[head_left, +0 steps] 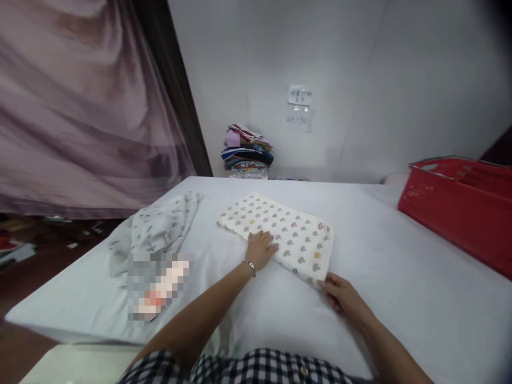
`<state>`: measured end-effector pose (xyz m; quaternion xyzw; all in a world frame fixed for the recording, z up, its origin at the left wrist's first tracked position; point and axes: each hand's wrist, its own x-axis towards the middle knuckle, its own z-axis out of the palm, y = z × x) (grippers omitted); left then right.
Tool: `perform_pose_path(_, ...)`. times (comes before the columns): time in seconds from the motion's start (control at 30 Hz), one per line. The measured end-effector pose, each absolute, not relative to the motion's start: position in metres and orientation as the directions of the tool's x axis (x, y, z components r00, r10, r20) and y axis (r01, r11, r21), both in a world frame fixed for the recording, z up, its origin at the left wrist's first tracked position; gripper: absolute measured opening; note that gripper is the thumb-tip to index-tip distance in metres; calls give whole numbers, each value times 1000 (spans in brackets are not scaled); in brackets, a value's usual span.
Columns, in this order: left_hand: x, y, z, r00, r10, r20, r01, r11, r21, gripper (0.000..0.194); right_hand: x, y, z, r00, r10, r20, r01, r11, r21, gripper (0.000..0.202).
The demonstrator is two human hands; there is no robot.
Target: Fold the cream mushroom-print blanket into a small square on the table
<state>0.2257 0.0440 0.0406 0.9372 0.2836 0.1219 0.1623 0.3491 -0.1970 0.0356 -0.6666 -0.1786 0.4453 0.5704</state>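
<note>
A white cloth (286,226) with small grey, red and yellow prints lies folded into a flat rectangle, slanting across the white-covered table (380,256). My left hand (261,249) rests flat on its near long edge, fingers stretched out. At the near right corner, my right hand (340,293) pinches the cloth between thumb and fingers. What the folded layers look like inside is hidden.
A crumpled pale printed cloth (160,226) lies on the left, beside a pixelated patch. A red bin (460,208) stands on the right. Behind the table rises a stack of folded fabrics (248,149) against the wall. A pink curtain (80,106) hangs at left.
</note>
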Motion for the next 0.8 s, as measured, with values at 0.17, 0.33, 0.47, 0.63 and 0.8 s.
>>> perform_pose_path(0.17,234,-12,56,938,261,230,156,-906,394,47,349,-193,28,688,680,-253,-243,-113,-963,45)
perform_pose_path(0.33,241,-36,41,986,37,163,-18,-946,324,59,360,-199,29,665,704,-250,-145,-207,-968,44)
perform_pose_path(0.47,247,-30,30,981,99,164,38,-939,343,42,398,-203,37,778,602,-179,-6,-278,-961,42)
perform_pose_path(0.63,242,-33,32,981,90,173,25,-938,345,40,463,-183,45,826,555,-103,191,-447,-874,41)
perform_pose_path(0.8,236,-36,40,982,58,181,-9,-937,349,42,492,-147,40,813,577,-75,304,-531,-791,39)
